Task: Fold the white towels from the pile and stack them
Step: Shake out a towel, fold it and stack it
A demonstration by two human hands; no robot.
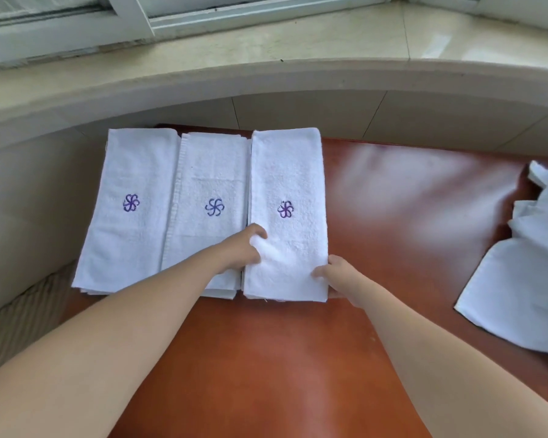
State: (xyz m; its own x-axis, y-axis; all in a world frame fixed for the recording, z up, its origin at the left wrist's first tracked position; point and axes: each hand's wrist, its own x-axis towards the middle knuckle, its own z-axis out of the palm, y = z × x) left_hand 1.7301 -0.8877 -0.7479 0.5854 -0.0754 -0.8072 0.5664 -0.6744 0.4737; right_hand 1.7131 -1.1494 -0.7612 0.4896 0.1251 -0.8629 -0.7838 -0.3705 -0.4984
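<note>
On the tabletop [266, 358], the rightmost folded towel [287, 191] tops its stack, pinched at its near edges by left hand [241, 251] and right hand [337, 276] fingers. Soft, light, floppy: likely best held by both corners. The pile [525, 279] waits right.

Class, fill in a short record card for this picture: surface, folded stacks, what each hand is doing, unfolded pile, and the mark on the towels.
surface: glossy red-brown table
folded stacks: three side by side, left, middle, right
left hand: grips near left edge of right stack
right hand: grips its near right corner
unfolded pile: far right, crumpled
mark: purple pinwheel logo on each top towel
</note>
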